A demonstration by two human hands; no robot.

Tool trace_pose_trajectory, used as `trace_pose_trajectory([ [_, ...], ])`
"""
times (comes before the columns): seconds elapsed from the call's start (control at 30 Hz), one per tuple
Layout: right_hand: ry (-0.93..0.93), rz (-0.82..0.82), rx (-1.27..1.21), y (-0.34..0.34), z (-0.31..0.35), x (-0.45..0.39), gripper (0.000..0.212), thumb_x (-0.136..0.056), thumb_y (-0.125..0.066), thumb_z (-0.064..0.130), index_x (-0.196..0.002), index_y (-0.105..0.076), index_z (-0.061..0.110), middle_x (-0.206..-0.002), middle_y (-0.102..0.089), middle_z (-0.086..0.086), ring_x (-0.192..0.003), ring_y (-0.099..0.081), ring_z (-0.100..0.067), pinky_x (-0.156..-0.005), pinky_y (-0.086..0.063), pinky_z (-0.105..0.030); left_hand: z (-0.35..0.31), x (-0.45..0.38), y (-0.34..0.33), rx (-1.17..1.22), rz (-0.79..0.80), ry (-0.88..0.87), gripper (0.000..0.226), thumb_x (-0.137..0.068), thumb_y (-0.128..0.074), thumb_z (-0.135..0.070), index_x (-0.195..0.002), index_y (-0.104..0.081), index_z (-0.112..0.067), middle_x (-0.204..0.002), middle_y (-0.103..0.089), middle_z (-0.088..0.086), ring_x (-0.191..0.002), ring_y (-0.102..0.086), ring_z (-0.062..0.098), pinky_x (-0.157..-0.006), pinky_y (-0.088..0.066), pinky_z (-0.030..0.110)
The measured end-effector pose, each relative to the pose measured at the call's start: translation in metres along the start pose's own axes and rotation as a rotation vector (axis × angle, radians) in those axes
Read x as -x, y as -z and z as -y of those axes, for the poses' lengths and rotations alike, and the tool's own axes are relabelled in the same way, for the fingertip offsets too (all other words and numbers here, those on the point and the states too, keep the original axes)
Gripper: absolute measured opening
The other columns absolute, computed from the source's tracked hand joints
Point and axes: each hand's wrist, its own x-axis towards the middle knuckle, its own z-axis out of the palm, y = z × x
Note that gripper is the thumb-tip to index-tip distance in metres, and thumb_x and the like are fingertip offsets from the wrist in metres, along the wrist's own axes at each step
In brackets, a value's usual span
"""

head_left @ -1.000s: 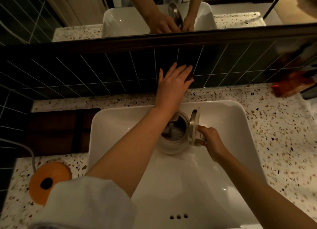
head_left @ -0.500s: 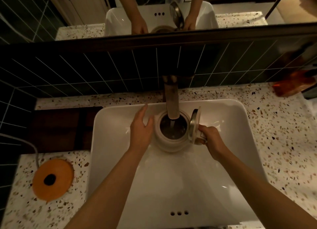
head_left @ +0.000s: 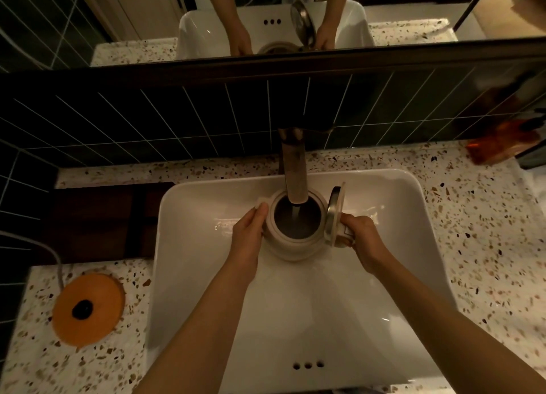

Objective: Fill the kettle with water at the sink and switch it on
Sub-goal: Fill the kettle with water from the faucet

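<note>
Head view: the left hand (head_left: 247, 240), which half a second ago lay open beside the kettle (head_left: 295, 231), now clasps its side at 9 o'clock, by the spout. The right hand (head_left: 362, 240) grips the handle at 3 o'clock as before, lid (head_left: 335, 213) upright. The kettle sits in the sink (head_left: 399, 275) under the running tap (head_left: 294, 172). No writing is legible.

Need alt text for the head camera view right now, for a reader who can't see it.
Both hands hold a cream round kettle, its lid open, in a white basin under a brass tap running water into it: left hand on its side, right hand at the handle. An orange round base sits on the speckled counter.
</note>
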Motion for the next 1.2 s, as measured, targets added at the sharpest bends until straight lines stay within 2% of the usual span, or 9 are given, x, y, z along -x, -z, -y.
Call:
trace_pose_trajectory([
  [0.07, 0.0, 0.017, -0.002, -0.0008, 0.0026, 0.0008, 0.07, -0.078, -0.055, 0.043, -0.094, -0.058, -0.025, -0.08, -0.059, -0.029, -0.076, -0.054, -0.036, -0.075, -0.043, -0.038, -0.0009, 0.0005, -0.0004, 0.011, -0.003, 0.009, 0.032, -0.095, -0.054, -0.037, -0.114, -0.07, -0.017, -0.112, -0.073, 0.001, -0.111, -0.062, 0.014, -0.104, -0.043, 0.037],
  [0.17, 0.002, 0.024, -0.003, -0.0008, 0.0017, 0.0, 0.079, -0.069, -0.057, 0.051, -0.092, -0.057, -0.025, -0.078, -0.057, -0.028, -0.075, -0.053, -0.036, -0.075, -0.042, -0.04, -0.0022, 0.0014, -0.0007, 0.026, 0.001, 0.016, 0.03, -0.095, -0.054, -0.035, -0.113, -0.07, -0.017, -0.112, -0.073, 0.001, -0.11, -0.063, 0.014, -0.101, -0.044, 0.035],
  [0.33, -0.024, -0.007, 0.01, -0.0014, 0.0, -0.0017, 0.051, -0.087, -0.054, 0.034, -0.094, -0.067, -0.015, -0.081, -0.064, -0.027, -0.08, -0.058, -0.037, -0.083, -0.046, -0.046, -0.0046, 0.0028, -0.0017, 0.049, -0.012, 0.019, 0.026, -0.095, -0.054, -0.033, -0.103, -0.073, -0.017, -0.106, -0.074, 0.002, -0.099, -0.065, 0.011, -0.09, -0.047, 0.029],
  [0.47, -0.027, 0.003, 0.023, -0.0017, 0.0018, -0.0009, 0.074, -0.07, -0.059, 0.049, -0.095, -0.062, -0.02, -0.08, -0.061, -0.028, -0.079, -0.056, -0.037, -0.08, -0.044, -0.043, -0.0053, 0.003, -0.0028, 0.045, -0.013, 0.023, 0.025, -0.095, -0.054, -0.034, -0.103, -0.073, -0.021, -0.105, -0.075, -0.001, -0.103, -0.065, 0.011, -0.093, -0.046, 0.031],
  [0.73, 0.007, 0.029, 0.02, -0.0006, 0.0015, 0.0, 0.077, -0.071, -0.056, 0.05, -0.091, -0.059, -0.025, -0.076, -0.059, -0.028, -0.073, -0.054, -0.035, -0.077, -0.043, -0.04, -0.0062, 0.0053, -0.0029, 0.023, -0.007, 0.002, 0.023, -0.096, -0.053, -0.036, -0.094, -0.074, -0.025, -0.098, -0.075, -0.005, -0.097, -0.064, 0.008, -0.097, -0.044, 0.035],
  [0.9, 0.003, 0.025, 0.007, 0.0002, -0.0017, -0.0021, 0.064, -0.081, -0.054, 0.041, -0.08, -0.058, -0.024, -0.056, -0.053, -0.013, -0.056, -0.049, -0.019, -0.063, -0.039, -0.031, -0.006, 0.005, -0.0028, 0.025, -0.005, 0.002, 0.023, -0.095, -0.054, -0.036, -0.091, -0.073, -0.025, -0.095, -0.073, -0.005, -0.094, -0.063, 0.008, -0.099, -0.044, 0.038],
  [1.03, 0.003, 0.033, 0.007, -0.0003, 0.0, -0.0016, 0.072, -0.075, -0.055, 0.046, -0.082, -0.055, -0.027, -0.068, -0.052, -0.022, -0.066, -0.047, -0.032, -0.068, -0.039, -0.034, -0.0061, 0.0048, -0.0036, 0.026, -0.014, 0.004, 0.023, -0.095, -0.054, -0.036, -0.09, -0.073, -0.024, -0.095, -0.073, -0.003, -0.095, -0.063, 0.01, -0.099, -0.044, 0.038],
  [1.13, 0.011, 0.033, 0.007, -0.0006, -0.0002, -0.0017, 0.082, -0.069, -0.056, 0.052, -0.083, -0.054, -0.028, -0.072, -0.053, -0.025, -0.07, -0.048, -0.034, -0.072, -0.039, -0.038, -0.0067, 0.0045, -0.0045, 0.026, -0.016, 0.011, 0.023, -0.095, -0.054, -0.036, -0.093, -0.073, -0.024, -0.098, -0.074, -0.003, -0.098, -0.063, 0.01, -0.098, -0.044, 0.036],
  [1.2, 0.016, 0.029, 0.007, -0.0004, -0.0017, -0.0026, 0.08, -0.069, -0.056, 0.052, -0.081, -0.054, -0.027, -0.07, -0.052, -0.025, -0.069, -0.048, -0.034, -0.072, -0.04, -0.038, -0.0067, 0.0046, -0.0043, 0.031, -0.022, 0.021, 0.022, -0.095, -0.054, -0.036, -0.093, -0.073, -0.024, -0.097, -0.074, -0.005, -0.097, -0.064, 0.009, -0.097, -0.044, 0.034],
])
